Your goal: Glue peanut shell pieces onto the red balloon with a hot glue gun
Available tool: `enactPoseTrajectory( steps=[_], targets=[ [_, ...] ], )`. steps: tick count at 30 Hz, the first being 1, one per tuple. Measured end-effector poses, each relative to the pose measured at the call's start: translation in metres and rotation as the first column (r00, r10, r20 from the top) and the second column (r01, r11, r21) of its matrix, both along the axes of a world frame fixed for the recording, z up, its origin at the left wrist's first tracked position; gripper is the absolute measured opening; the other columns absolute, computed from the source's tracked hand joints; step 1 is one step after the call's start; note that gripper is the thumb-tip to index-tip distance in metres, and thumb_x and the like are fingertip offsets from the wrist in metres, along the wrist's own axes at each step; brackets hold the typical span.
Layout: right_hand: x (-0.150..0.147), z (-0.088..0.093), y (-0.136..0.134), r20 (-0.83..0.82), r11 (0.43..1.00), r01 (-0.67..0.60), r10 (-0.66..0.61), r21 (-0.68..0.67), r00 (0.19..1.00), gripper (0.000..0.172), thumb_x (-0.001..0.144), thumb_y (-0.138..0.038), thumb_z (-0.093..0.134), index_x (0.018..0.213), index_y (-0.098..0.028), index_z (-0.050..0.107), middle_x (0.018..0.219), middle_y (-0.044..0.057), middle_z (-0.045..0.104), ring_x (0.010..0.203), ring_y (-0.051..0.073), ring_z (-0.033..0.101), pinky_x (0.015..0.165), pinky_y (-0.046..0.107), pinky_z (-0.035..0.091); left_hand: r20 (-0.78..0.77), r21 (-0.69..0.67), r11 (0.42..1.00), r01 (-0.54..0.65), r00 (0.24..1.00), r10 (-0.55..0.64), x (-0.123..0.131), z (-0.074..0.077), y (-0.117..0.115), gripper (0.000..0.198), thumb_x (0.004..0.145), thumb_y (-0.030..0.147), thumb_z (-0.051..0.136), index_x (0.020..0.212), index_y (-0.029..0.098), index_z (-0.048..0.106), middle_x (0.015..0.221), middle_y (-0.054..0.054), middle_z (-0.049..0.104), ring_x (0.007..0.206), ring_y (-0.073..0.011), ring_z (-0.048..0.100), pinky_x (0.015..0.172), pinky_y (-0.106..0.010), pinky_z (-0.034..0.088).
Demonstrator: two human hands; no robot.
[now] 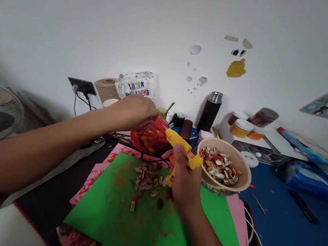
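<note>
The glue gun (pixel 181 141) is yellow with an orange part under its barrel. Raised above the surface (pixel 276 230), it tilts so its grey nozzle points up and left at the right side of a round red thing (pixel 149 139); contact is unclear. That one, partly hidden on top, bears red and orange pieces and sits toward the surface's back edge.

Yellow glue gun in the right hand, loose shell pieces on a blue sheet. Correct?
Not quite: the sheet under the loose shell pieces is green, not blue, as the head view shows. The yellow glue gun is in the right hand.
</note>
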State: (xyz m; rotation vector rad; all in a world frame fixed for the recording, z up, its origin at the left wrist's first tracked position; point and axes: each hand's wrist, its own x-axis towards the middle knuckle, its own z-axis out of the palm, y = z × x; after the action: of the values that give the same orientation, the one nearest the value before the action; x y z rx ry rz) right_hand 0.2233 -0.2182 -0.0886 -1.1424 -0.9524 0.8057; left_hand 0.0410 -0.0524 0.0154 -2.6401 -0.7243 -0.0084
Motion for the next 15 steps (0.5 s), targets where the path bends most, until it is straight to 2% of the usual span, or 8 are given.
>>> enactPoseTrajectory(
  steps=[9, 12, 15],
  targets=[
    [0.002, 0.004, -0.001, 0.024, 1.0, 0.026, -0.026, -0.003, 0.999, 0.069, 0.096, -0.085, 0.07, 0.07, -0.022, 0.078, 0.059, -0.002, 0.054, 0.053, 0.014, 0.046, 0.05, 0.029, 0.036, 0.038, -0.137, 0.989, -0.048, 0.998, 0.054, -0.006, 0.003, -0.004, 0.036, 0.114, 0.035, 0.051, 0.117, 0.021, 0.085, 0.11, -0.01, 0.084, 0.109, -0.0279, 0.075, 0.097, -0.038, 0.053],
    [0.005, 0.006, -0.001, -0.02, 1.0, 0.02, -0.02, -0.013, 1.0, 0.076, 0.092, -0.093, 0.068, 0.072, -0.02, 0.08, 0.057, -0.003, 0.051, 0.053, 0.014, 0.045, 0.049, 0.028, 0.034, 0.111, -0.178, 0.983, -0.049, 0.991, 0.07, -0.009, 0.001, -0.003, 0.038, 0.114, 0.04, 0.052, 0.121, 0.022, 0.085, 0.115, -0.01, 0.084, 0.11, -0.0274, 0.075, 0.099, -0.038, 0.054],
    [0.007, 0.008, 0.0, -0.065, 0.999, 0.028, -0.03, -0.025, 0.997, 0.078, 0.089, -0.096, 0.068, 0.073, -0.02, 0.08, 0.056, -0.003, 0.052, 0.052, 0.014, 0.047, 0.05, 0.028, 0.035, 0.249, -0.165, 0.986, -0.033, 0.966, 0.074, -0.014, -0.001, -0.008, 0.038, 0.115, 0.042, 0.052, 0.124, 0.023, 0.083, 0.117, -0.01, 0.084, 0.112, -0.0276, 0.076, 0.101, -0.039, 0.056]
  ],
)
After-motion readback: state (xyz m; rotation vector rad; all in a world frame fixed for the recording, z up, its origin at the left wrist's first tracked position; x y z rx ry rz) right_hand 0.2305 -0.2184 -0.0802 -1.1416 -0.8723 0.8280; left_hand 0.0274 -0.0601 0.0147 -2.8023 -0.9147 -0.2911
